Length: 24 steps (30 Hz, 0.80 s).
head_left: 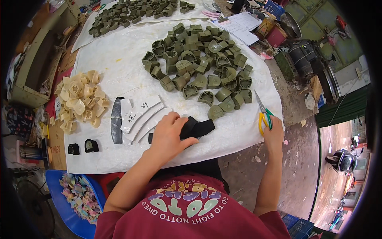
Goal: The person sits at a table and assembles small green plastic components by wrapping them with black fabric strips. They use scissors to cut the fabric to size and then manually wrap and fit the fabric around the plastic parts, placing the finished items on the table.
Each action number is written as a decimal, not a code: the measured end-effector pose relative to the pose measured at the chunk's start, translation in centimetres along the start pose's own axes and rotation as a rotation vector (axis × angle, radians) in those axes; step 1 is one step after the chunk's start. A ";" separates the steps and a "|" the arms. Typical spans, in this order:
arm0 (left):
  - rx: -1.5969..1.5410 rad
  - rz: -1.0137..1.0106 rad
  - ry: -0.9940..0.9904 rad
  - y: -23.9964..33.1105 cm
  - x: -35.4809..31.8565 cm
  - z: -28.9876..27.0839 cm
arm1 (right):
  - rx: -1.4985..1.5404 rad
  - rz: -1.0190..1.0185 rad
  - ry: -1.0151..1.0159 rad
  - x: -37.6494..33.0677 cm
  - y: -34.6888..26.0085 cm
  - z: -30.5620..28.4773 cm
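Curved black fabric pieces [204, 128] lie near the front edge of the white-covered table. My left hand [171, 135] is over them, thumb stretched to the right and fingers apart; its fingertips hide part of the pieces. At the table's right edge, my right hand [273, 133] holds a pair of scissors [262, 110] with yellow and green handles, its blades pointing away from me. Left of my left hand lie curved white strips [142, 112] with handwriting and a dark curved strip [117, 120]. Two small black-covered heels [91, 145] stand at the front left.
A large pile of olive-green shoe heels [199, 59] covers the table's middle, with more green heels [131, 14] at the far end. Beige heels [81, 97] are heaped at left. A blue basin [55, 187] of colourful scraps sits below. Papers [240, 28] lie far right.
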<state>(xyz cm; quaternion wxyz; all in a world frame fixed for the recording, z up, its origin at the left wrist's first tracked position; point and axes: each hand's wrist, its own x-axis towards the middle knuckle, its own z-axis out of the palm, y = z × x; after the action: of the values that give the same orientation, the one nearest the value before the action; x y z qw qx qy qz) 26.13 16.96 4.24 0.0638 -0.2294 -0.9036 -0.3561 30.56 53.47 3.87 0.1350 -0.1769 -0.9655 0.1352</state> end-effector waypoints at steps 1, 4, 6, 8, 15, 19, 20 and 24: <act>0.044 -0.031 -0.071 0.1 0.3 0.4 | -0.030 0.020 -0.053 0.2 -0.2 -0.5; 0.045 -0.025 -0.129 -0.3 1.2 0.7 | -0.100 0.038 -0.139 0.9 0.0 -1.1; -0.015 -0.066 -0.158 -0.8 1.5 0.4 | -0.126 -0.036 -0.128 1.5 0.7 -1.3; -0.079 -0.150 -0.197 -1.5 2.0 -0.3 | 0.042 0.003 -0.216 2.2 1.7 -1.8; -1.122 -0.618 -0.069 -0.7 3.5 -5.3 | 1.218 0.343 -0.132 -0.8 3.1 -3.3; -1.359 -0.657 -0.194 1.7 4.0 -4.4 | 1.462 0.290 -0.445 -5.2 -1.4 -3.2; -1.392 -0.658 -0.227 2.2 4.0 -3.8 | 1.346 0.257 -0.577 -5.9 -2.9 -3.7; -1.402 -0.638 -0.316 4.0 3.3 -1.7 | 0.912 0.020 -0.755 -7.3 -6.8 -5.0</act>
<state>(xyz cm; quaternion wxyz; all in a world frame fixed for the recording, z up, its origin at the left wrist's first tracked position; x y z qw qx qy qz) 25.01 19.64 8.85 -0.3305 0.0065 -0.4887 -0.8074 36.65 45.66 9.08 -0.1569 -0.0495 -0.7895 0.5913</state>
